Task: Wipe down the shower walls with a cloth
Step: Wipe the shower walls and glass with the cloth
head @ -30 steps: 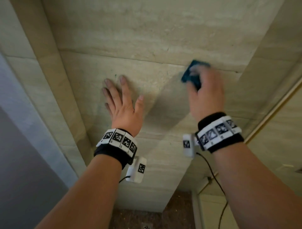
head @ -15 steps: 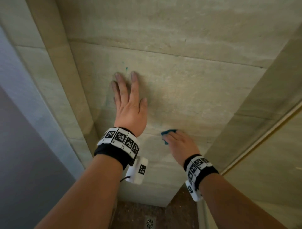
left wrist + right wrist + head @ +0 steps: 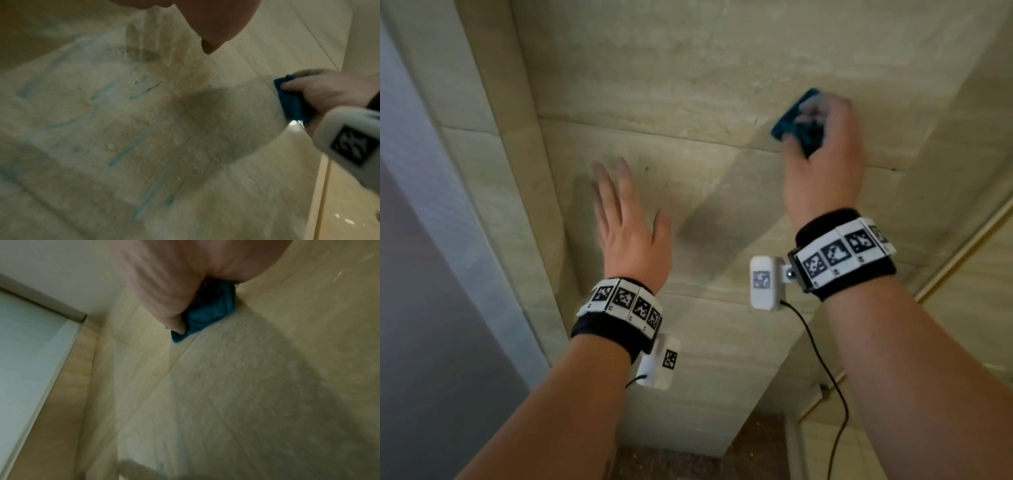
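Right hand [image 3: 822, 164]: fingers curled round the bunched blue cloth [image 3: 796, 121], pressing it on the shower wall [image 3: 688, 85] just above a grout line.
Left hand [image 3: 631, 233]: fingers straight, spread; contact with the wall unclear.
Relation: teal streaks [image 3: 123, 154] lay left of cloth, below it, nearer left hand.
Hidden: right fingertips blurred.

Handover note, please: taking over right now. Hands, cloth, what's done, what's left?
Left hand: fingers straight, on or just off the wall; contact unclear, holds nothing.
Right hand: grips the blue cloth, pressed to the wall up right, at a tile joint.
Done: cannot tell how much is wiped.
Left: blue streaks show on the tile near the left hand, away from the cloth; wipe those, then the rest of the walls.
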### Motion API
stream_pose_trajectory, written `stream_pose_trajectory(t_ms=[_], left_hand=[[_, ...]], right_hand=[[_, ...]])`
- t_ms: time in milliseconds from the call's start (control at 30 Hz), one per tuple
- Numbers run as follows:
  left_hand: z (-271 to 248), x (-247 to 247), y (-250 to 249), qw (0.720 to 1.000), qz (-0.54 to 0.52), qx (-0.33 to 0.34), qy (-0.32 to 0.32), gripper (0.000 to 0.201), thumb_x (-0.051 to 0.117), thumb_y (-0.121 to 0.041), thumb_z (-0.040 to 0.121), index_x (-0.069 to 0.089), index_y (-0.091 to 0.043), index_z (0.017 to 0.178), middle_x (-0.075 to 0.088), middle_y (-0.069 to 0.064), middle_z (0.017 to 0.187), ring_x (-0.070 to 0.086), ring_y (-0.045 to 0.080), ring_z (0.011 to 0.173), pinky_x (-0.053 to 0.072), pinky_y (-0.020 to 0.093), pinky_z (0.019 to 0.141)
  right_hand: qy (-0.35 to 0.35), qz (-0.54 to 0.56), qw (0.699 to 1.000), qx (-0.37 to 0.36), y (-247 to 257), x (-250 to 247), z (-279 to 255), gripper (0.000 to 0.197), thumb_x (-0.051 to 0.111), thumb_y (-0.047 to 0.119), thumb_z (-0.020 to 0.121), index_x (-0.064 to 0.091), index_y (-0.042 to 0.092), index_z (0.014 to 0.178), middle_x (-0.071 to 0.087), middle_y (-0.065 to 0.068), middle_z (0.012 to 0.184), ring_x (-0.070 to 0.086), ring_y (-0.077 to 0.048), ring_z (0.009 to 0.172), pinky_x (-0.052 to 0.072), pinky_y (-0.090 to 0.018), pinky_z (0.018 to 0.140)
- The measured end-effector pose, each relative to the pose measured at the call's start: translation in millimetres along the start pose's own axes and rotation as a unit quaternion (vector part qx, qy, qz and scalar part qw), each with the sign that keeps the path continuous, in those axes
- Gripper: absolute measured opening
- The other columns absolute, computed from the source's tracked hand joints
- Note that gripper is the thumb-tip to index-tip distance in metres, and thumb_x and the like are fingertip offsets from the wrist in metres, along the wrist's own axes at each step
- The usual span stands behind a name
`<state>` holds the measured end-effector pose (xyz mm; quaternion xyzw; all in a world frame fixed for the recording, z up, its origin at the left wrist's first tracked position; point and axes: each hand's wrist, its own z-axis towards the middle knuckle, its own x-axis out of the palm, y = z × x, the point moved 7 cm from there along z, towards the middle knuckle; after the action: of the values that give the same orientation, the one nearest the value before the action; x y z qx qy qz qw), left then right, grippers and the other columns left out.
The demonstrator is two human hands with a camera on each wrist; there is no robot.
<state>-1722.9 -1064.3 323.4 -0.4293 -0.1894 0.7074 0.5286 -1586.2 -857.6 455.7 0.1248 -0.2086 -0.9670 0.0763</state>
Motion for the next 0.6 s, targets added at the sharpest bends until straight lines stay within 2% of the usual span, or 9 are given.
stream_pose_trajectory(t_ms=[67, 167, 233, 300, 433, 533, 600], left_hand=[[13, -2, 5, 1.0, -0.015, -0.025, -0.003, 0.086, 0.048, -0.038, 0.103, -0.013, -0.036, 0.164, -0.02, -0.003, 0.173, -0.016, 0.017, 0.16, -0.002, 0.047, 0.13], [22, 2, 7, 0.999, -0.019, -0.037, 0.004, 0.082, 0.044, -0.038, 0.106, -0.011, -0.028, 0.165, -0.022, 0.0, 0.172, -0.018, 0.02, 0.159, 0.0, 0.051, 0.13], [22, 4, 7, 0.999, -0.013, -0.03, -0.002, 0.079, 0.043, -0.028, 0.106, -0.009, -0.024, 0.166, -0.021, 0.003, 0.173, -0.018, 0.023, 0.159, -0.003, 0.049, 0.13], [21, 2, 10, 1.0, -0.003, -0.026, -0.006, 0.081, 0.041, -0.016, 0.102, -0.007, -0.024, 0.167, -0.018, 0.003, 0.173, -0.015, 0.023, 0.16, -0.005, 0.048, 0.13], [19, -4, 15, 1.0, 0.016, -0.021, 0.011, 0.091, 0.039, -0.006, 0.092, -0.009, -0.03, 0.166, -0.019, -0.001, 0.173, -0.016, 0.019, 0.159, -0.008, 0.046, 0.127], [18, -5, 14, 0.999, 0.017, -0.021, 0.026, 0.095, 0.039, -0.004, 0.089, -0.011, -0.031, 0.165, -0.021, -0.003, 0.172, -0.017, 0.018, 0.159, -0.008, 0.048, 0.127], [18, -7, 15, 0.999, 0.021, -0.023, 0.034, 0.096, 0.04, -0.004, 0.089, -0.012, -0.031, 0.165, -0.022, -0.003, 0.172, -0.017, 0.019, 0.159, -0.007, 0.05, 0.128]], right_hand=[[0.033, -0.013, 0.999, -0.008, 4, 11, -7, 0.026, 0.065, 0.012, 0.093, 0.061, 0.015, 0.119, 0.062, 0.001, 0.115, 0.06, -0.015, 0.106, 0.05, -0.024, 0.092], [0.165, -0.055, 0.983, -0.066, 4, 51, -57, 0.031, 0.067, 0.005, 0.09, 0.065, 0.016, 0.119, 0.066, -0.005, 0.115, 0.061, -0.023, 0.105, 0.047, -0.033, 0.092], [0.241, -0.102, 0.957, -0.128, -3, 81, -105, 0.039, 0.069, -0.005, 0.084, 0.067, 0.014, 0.118, 0.069, -0.008, 0.111, 0.061, -0.028, 0.097, 0.051, -0.038, 0.086], [0.302, -0.137, 0.931, -0.156, -20, 102, -152, 0.04, 0.069, -0.006, 0.082, 0.07, 0.015, 0.117, 0.07, -0.004, 0.106, 0.058, -0.027, 0.089, 0.052, -0.04, 0.078], [0.427, -0.195, 0.869, -0.155, -54, 113, -226, 0.044, 0.065, 0.002, 0.085, 0.066, 0.025, 0.122, 0.069, 0.007, 0.111, 0.052, -0.019, 0.096, 0.048, -0.036, 0.084], [0.467, -0.202, 0.85, -0.138, -59, 114, -231, 0.038, 0.06, 0.006, 0.09, 0.066, 0.027, 0.121, 0.069, 0.008, 0.11, 0.053, -0.018, 0.098, 0.047, -0.035, 0.086], [0.443, -0.189, 0.866, -0.137, -46, 112, -210, 0.037, 0.065, 0.004, 0.088, 0.069, 0.026, 0.117, 0.071, 0.006, 0.106, 0.056, -0.021, 0.092, 0.051, -0.038, 0.08]])
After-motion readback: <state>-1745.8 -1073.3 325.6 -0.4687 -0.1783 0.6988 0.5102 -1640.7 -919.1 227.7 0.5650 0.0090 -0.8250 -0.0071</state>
